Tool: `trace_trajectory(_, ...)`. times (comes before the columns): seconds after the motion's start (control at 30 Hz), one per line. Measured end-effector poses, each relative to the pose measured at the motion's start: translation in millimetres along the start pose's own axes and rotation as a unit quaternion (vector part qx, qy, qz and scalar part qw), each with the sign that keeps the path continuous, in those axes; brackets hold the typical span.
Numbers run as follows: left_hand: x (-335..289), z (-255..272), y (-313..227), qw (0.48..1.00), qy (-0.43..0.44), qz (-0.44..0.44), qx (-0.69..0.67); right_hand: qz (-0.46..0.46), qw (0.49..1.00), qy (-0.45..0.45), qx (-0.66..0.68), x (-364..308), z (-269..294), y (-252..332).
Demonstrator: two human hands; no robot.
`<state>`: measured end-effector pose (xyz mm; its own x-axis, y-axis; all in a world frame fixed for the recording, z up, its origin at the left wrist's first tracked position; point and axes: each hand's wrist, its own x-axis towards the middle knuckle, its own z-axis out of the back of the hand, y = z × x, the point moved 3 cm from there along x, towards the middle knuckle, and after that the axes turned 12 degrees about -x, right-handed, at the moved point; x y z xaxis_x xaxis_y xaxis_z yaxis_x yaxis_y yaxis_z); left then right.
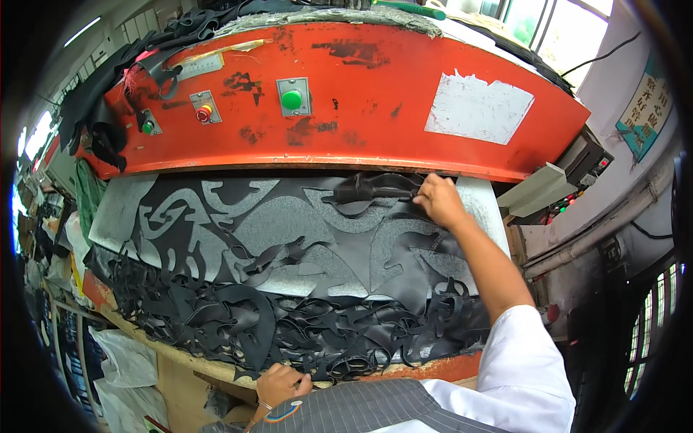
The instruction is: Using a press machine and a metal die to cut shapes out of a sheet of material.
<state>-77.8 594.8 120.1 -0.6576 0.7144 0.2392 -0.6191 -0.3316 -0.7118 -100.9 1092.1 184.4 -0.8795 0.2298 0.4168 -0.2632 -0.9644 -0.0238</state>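
My right hand (pixel 439 200) reaches to the far side of the pale cutting board (pixel 271 227), just below the red press beam. Its fingers are closed on the end of a dark leather-like scrap (pixel 361 190), which is bunched and stretches away to the left. A black cut-out sheet (pixel 354 249) with large curved openings lies across the board. At the near edge, my left hand (pixel 281 384) has its fingers curled beside a tangled heap of black scraps (pixel 216 317). Whatever those fingers may hold is hidden.
A red press beam (pixel 361 123) with buttons spans the far side, low over the board. More black scraps (pixel 90 119) hang from its left end. A control box (pixel 570 177) stands at the right; pale plastic bags (pixel 123 361) sit at the lower left.
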Motion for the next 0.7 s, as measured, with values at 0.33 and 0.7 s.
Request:
trace_trajectory(0.33,-9,5,1,0.997,-0.006,0.031,-0.069,0.046,0.997,-0.062,0.020,-93,55,13)
trace_trajectory(0.7,169,-40,-57,0.760,0.276,0.185,-0.559,0.294,0.943,-0.152,-0.033,-214,152,103)
